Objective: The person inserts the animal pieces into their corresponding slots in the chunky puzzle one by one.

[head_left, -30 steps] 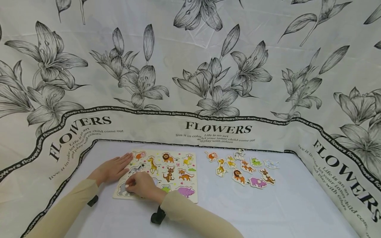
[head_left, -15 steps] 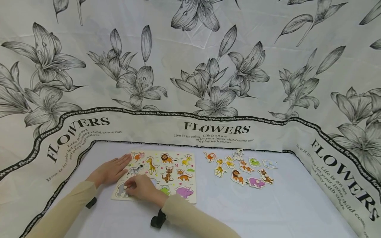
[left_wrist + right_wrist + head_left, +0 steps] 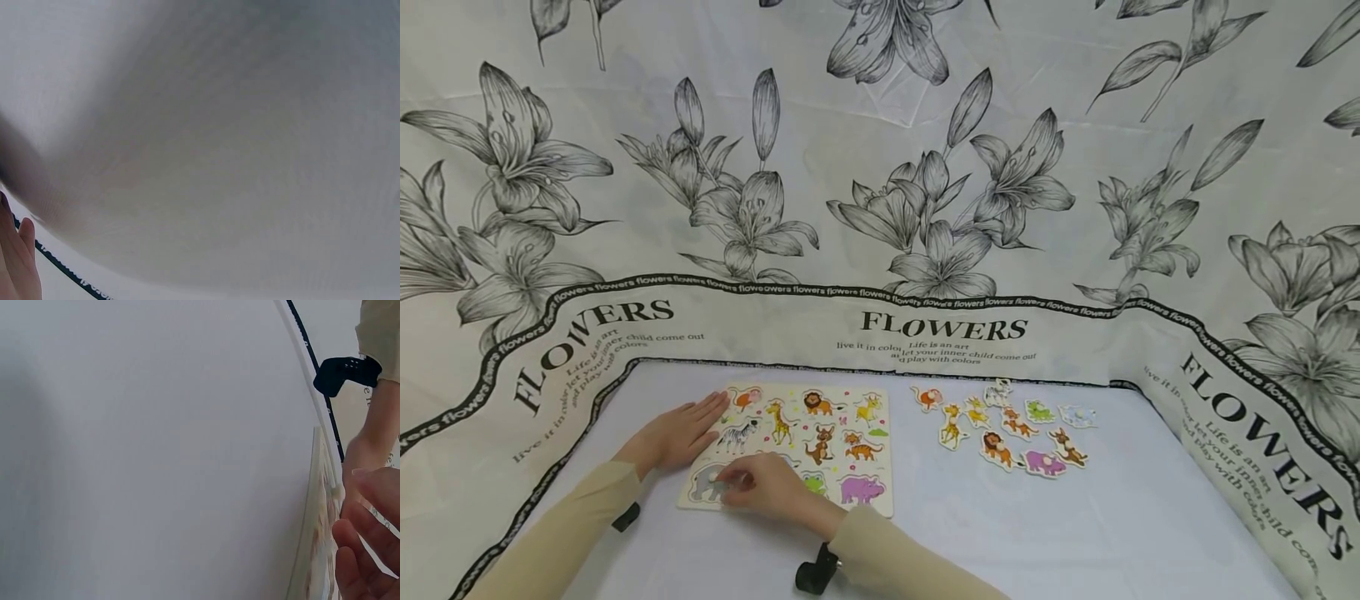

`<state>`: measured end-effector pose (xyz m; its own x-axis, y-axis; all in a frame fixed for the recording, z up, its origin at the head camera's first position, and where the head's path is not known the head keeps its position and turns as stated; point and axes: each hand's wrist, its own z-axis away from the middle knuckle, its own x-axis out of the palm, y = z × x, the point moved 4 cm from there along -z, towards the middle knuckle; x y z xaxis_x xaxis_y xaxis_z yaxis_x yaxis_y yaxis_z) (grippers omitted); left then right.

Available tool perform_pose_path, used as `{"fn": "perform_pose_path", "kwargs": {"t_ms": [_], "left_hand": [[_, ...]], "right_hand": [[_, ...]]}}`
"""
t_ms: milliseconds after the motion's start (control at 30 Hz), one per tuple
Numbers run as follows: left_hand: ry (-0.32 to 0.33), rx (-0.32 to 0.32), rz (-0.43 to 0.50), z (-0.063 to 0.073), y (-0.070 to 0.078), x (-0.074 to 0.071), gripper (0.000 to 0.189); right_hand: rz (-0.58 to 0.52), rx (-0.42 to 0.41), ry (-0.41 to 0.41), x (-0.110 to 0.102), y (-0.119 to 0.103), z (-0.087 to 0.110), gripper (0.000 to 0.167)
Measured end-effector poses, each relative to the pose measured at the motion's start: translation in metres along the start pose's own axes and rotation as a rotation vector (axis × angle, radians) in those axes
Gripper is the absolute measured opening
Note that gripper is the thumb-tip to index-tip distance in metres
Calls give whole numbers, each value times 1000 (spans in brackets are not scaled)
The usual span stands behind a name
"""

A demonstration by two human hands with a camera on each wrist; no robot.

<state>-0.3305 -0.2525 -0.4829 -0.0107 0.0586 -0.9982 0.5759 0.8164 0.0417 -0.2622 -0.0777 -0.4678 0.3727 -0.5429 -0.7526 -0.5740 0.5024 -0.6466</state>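
Note:
A puzzle board (image 3: 786, 388) printed with colourful animals lies on the table, left of centre in the head view. My left hand (image 3: 677, 435) rests flat with straight fingers on its upper left edge. Over the board's lower part is my right hand (image 3: 767, 487), its fingers loosely bent beside the grey elephant piece (image 3: 703, 483), which sits in the lower left spot. In the right wrist view the thumb and fingers of the right hand (image 3: 369, 550) are apart, with nothing between them. Just the edge of the left hand (image 3: 19, 269) shows in the left wrist view.
Right of the board lie several loose animal pieces, among them a lion (image 3: 997, 448), a purple hippo (image 3: 1043, 463), a giraffe (image 3: 951, 427) and a green frog (image 3: 1039, 410). A white flower-printed cloth (image 3: 790, 329) stands around the back and sides of the table.
My right hand has drawn slightly right and its fingers have let go of the elephant piece, which shows more. The left hand stays on the board's edge.

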Motion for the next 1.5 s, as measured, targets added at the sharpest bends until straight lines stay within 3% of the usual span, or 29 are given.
{"fn": "perform_pose_path", "kwargs": {"t_ms": [233,567,867,1100,1333,1500], "left_hand": [[28,6,-1,0,1,0,57],[-18,-13,4,1,4,-3,57],[-26,-14,14,0,3,-1,58],[27,14,2,2,7,-2,57],[1,-7,-11,3,10,-7,55],[0,-14,-29,2,4,-2,56]], "right_hand": [[-67,25,44,-17,10,15,25],[-111,88,103,-45,27,39,23],[-135,150,161,-73,59,65,23],[-97,170,202,-93,83,92,22],[-37,220,261,-114,111,122,18],[4,232,305,-125,124,134,19]]}}
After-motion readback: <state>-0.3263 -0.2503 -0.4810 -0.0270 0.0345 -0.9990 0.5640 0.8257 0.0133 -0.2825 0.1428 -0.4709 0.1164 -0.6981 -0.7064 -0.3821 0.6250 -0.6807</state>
